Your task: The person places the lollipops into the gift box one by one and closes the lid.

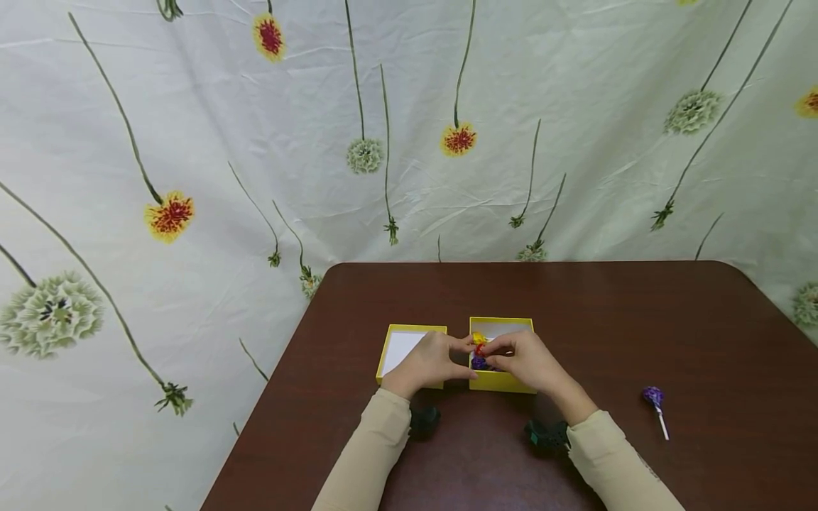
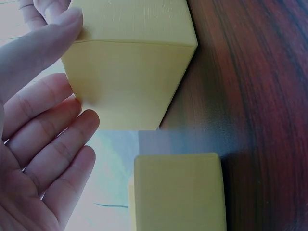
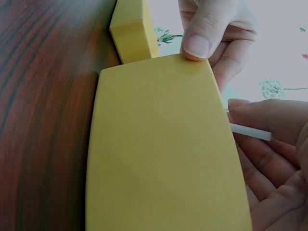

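Observation:
A yellow box (image 1: pixel 501 382) with a pale inside stands on the table and has lollipops in it, one wrapped in yellow (image 1: pixel 478 338), one in red (image 1: pixel 479 350) and a purple one (image 1: pixel 479 363). My left hand (image 1: pixel 429 358) is at its left side, thumb at the near left corner and fingers extended along the wall. Over the box, my right hand (image 1: pixel 527 358) pinches a lollipop by its white stick (image 3: pixel 252 131), which sticks out past the box rim in the right wrist view. The head of that lollipop is hidden behind the box wall there.
Left of the box lies its yellow lid (image 1: pixel 399 348), white inside up, partly covered by my left hand. Another purple lollipop (image 1: pixel 655 397) lies alone on the brown table (image 1: pixel 607 305) at the right. Behind the table hangs a flowered cloth (image 1: pixel 409 177).

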### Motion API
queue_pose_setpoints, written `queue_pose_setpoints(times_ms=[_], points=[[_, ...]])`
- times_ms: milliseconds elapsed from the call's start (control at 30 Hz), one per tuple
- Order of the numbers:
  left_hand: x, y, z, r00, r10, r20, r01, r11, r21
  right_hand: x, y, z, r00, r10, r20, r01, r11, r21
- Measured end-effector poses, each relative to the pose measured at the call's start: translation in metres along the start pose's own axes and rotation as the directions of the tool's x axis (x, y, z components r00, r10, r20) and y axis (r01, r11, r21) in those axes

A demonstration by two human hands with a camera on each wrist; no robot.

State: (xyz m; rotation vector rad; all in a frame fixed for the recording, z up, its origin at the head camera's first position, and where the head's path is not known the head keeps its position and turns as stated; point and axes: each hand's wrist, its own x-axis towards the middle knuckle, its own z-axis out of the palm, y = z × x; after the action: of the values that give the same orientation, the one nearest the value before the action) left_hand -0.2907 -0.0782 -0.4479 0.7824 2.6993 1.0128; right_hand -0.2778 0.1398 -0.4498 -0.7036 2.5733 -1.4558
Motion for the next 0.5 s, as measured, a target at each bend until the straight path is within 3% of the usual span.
queue_pose_setpoints(times_ms=[500], points=[[0.002,-0.001,0.001,1.000,-0.005,-0.009,0.005,1.000,0.017,-0.004,0.000,-0.020,0.994,0.081,-0.080,-0.084,0.995,-0.044]])
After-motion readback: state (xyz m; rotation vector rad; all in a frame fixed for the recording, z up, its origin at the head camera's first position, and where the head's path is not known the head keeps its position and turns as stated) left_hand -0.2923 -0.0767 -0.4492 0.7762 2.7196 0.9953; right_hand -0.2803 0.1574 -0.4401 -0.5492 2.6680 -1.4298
